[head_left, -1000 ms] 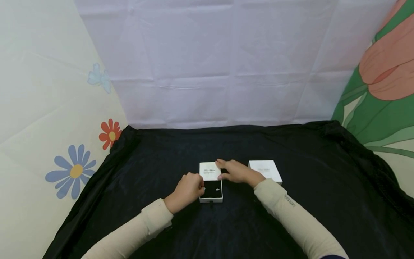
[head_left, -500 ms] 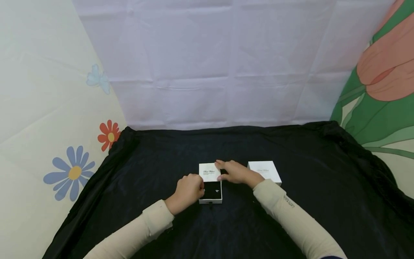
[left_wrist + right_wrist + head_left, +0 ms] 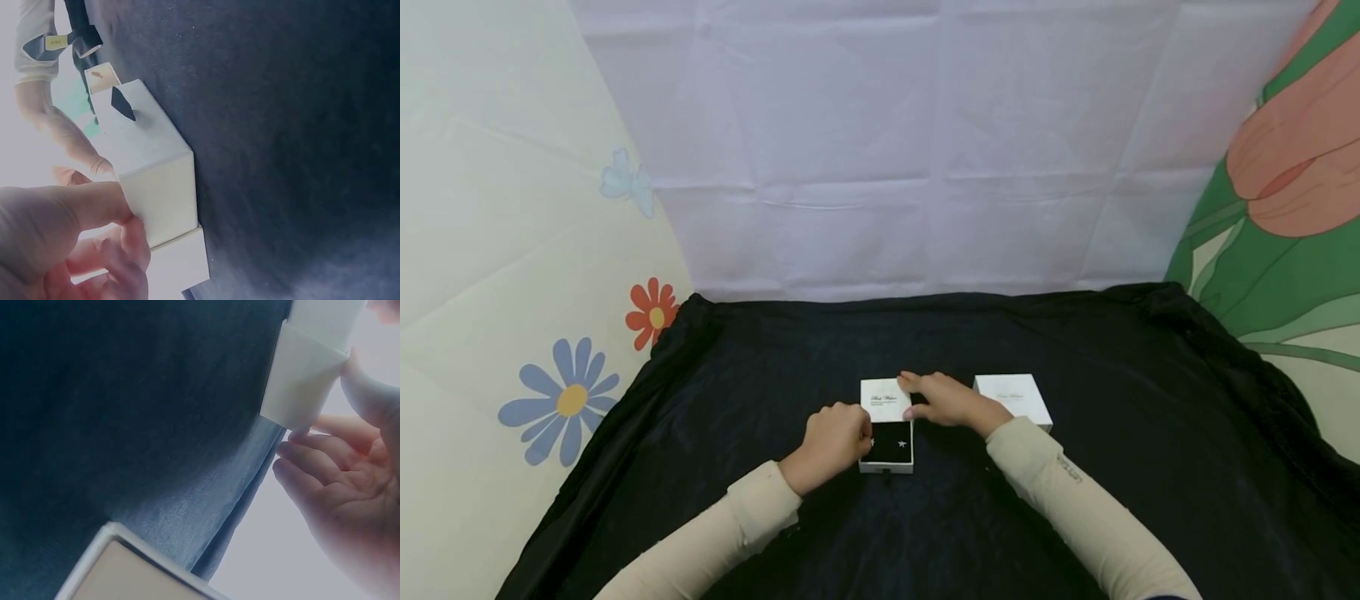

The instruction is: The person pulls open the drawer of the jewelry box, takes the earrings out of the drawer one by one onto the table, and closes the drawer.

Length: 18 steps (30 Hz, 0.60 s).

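A small white jewelry box stands on black cloth with its drawer [image 3: 887, 468] pulled out toward me from the printed sleeve [image 3: 880, 407]. A silver star-shaped earring [image 3: 902, 444] sits on the drawer's black lining; another is mostly covered at the left by fingers. My left hand [image 3: 831, 437] grips the drawer's left wall, thumb and fingers bent over its upper edge. A dark ribbon tab [image 3: 123, 104] shows on the drawer front in the left wrist view. At the sleeve's right side, my right hand [image 3: 947, 398] holds it between thumb and forefinger, with the other fingers loosely bent.
A second white box [image 3: 1015, 397] stands to the right, partly behind the right forearm. Black cloth [image 3: 925, 533] covers the table. A pale sheet [image 3: 865, 150] hangs behind, with flower-patterned panels [image 3: 460, 250] at the sides.
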Available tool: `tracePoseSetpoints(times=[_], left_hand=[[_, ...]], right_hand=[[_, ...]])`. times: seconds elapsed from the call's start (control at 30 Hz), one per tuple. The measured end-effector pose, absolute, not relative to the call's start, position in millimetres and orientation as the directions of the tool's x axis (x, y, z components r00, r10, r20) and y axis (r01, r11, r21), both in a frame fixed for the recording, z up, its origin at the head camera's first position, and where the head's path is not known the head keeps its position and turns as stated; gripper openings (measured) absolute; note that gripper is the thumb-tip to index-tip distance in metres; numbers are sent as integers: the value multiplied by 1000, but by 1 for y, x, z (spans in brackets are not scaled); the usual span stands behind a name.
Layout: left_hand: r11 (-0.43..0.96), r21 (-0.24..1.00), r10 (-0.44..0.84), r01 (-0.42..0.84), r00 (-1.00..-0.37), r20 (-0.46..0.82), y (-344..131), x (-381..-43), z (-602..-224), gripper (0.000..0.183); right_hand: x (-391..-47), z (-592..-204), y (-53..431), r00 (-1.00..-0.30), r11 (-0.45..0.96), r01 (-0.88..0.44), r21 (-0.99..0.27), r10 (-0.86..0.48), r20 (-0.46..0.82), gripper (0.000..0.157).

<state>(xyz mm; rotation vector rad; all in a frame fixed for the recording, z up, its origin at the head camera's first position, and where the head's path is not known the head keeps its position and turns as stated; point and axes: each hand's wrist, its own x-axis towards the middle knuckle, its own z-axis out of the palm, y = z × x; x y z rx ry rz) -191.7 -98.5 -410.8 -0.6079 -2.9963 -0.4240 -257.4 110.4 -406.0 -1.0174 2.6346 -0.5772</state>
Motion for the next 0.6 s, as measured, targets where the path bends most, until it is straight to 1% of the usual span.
tracePoseSetpoints(times=[0.17,0.43,0.6], left_hand=[[879,253,392,403,-915,95,-98,-192,-409,15],[867,280,410,411,-910,68,-99,-194,-408,14],[859,288,421,423,-904,72,-99,-194,-406,18]], right_hand=[[-258,-407,110,-719,672,-589,-448,-689,-89,64],[-258,-407,110,-723,673,-587,-449,-686,-84,63],[-258,-407,111,-721,675,-585,-449,-686,-93,64]])
